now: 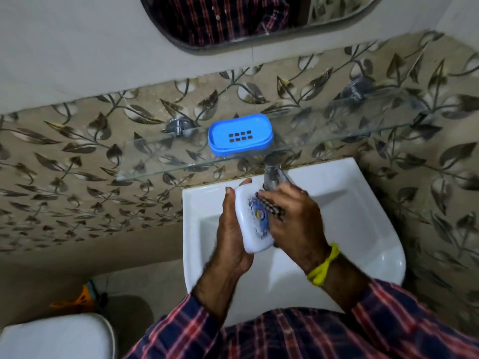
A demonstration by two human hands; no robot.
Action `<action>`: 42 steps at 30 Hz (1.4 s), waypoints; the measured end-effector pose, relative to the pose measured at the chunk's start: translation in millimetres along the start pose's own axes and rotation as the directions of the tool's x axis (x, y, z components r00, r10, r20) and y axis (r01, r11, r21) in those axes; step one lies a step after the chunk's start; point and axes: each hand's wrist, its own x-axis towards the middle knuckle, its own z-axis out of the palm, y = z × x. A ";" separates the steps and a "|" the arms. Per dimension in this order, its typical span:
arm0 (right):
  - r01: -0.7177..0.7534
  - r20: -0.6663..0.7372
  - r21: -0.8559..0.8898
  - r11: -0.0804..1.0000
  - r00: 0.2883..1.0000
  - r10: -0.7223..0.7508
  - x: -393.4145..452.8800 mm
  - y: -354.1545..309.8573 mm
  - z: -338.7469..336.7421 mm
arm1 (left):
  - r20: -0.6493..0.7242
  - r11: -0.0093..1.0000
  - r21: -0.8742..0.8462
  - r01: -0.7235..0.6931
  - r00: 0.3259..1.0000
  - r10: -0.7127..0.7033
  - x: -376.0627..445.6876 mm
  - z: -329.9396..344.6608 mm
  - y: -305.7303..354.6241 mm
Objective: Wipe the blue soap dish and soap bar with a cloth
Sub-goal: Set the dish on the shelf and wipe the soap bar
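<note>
The blue soap dish [240,134] stands empty on the glass shelf [324,130], its drain slots showing. Over the white basin, my left hand [230,237] grips the white soap bar [250,224] from the left side, fingertips curled over its top edge. My right hand [298,218] presses a small dark checked cloth [270,207] against the bar's face, where a blue and yellow mark shows. Most of the cloth is hidden under my right fingers.
A white basin [363,229] sits below my hands, with a metal tap [272,172] just behind them. The mirror [246,19] hangs above the shelf. A white toilet lid [57,338] is at lower left, with an orange item [83,296] on the floor.
</note>
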 end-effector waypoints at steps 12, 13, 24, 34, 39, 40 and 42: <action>0.094 0.068 0.013 0.995 0.993 -0.095 -5.0 0.3 1.3 | 0.022 0.996 0.083 0.019 1.000 -0.021 -10.2 -1.8 -3.0; 0.036 0.047 0.014 0.999 0.998 -0.037 -3.7 4.5 0.7 | 0.018 0.996 0.093 0.010 1.000 -0.012 -10.2 -2.4 -4.2; -0.136 0.156 0.192 0.972 0.982 0.106 -20.3 22.8 -5.2 | -0.085 0.955 0.296 0.010 0.996 0.016 -5.1 -26.0 -12.4; -0.519 0.169 0.359 0.776 0.854 0.493 -32.4 43.3 -11.0 | -0.149 0.936 0.347 -0.053 0.983 0.111 -8.4 -18.9 -14.0; -0.722 0.176 0.519 0.456 0.613 0.770 -36.5 65.6 -8.0 | -0.307 0.931 0.363 -0.029 0.940 0.149 -14.3 -20.0 -22.1; -0.741 0.158 0.488 0.462 0.595 0.788 -38.8 67.6 -4.8 | -0.342 0.929 0.370 -0.031 0.925 0.167 -16.8 -22.2 -23.8; -0.771 0.134 0.428 0.472 0.571 0.810 -44.7 70.0 2.1 | -0.400 0.928 0.372 -0.038 0.895 0.197 -23.7 -26.9 -24.8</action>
